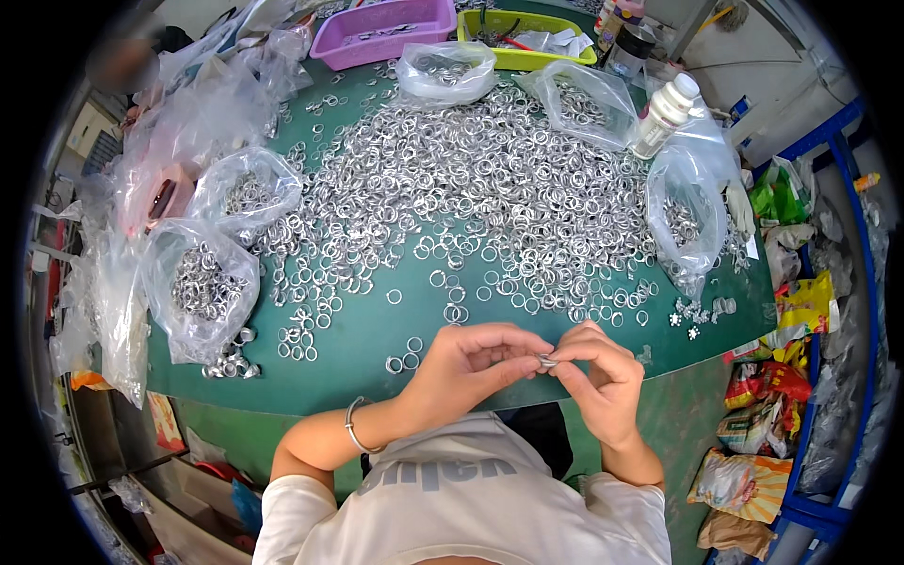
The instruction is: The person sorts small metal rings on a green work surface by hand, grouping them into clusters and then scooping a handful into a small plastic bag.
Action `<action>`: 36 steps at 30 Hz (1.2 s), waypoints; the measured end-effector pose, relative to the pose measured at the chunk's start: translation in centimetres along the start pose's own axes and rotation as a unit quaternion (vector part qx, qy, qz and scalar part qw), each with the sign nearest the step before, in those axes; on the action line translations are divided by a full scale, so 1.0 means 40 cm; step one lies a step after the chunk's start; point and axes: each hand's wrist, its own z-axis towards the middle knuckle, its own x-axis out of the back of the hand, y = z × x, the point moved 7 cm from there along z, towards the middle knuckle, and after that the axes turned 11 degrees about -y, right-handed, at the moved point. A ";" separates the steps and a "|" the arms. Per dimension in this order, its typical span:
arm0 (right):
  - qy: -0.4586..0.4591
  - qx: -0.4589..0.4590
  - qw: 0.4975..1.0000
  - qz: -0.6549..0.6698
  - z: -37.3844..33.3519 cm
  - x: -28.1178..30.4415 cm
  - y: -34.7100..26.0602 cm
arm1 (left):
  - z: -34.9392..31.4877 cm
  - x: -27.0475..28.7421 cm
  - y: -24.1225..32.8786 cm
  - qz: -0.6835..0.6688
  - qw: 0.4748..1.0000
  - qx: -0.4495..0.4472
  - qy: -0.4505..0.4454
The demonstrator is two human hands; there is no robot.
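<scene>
Close to the table's near edge, my left hand (471,365) and my right hand (601,372) meet fingertip to fingertip. Between them they pinch a small silver ring (546,362), partly covered by the fingers. A silver bangle (353,426) circles my left wrist. Beyond the hands, a wide heap of silver rings (490,179) spreads over the green table (282,386). A few loose rings (405,356) lie just left of my left hand.
Clear plastic bags of rings stand around the heap, at left (202,292), at right (686,221) and behind (447,75). A purple basket (381,33) and a green basket (527,58) sit at the back. A white bottle (664,115) stands right. Blue shelving (862,311) rises beside the table.
</scene>
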 end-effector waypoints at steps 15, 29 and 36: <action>0.015 -0.021 0.983 0.181 -0.008 -0.039 0.029 | -0.037 0.003 0.050 0.251 0.954 -0.152 0.062; 0.053 0.053 0.996 -0.047 -0.001 -0.025 -0.027 | -0.047 -0.014 0.075 0.326 0.925 -0.177 0.080; 0.064 0.107 0.976 -0.178 0.001 -0.031 -0.050 | -0.042 -0.004 0.061 0.242 0.955 -0.150 0.085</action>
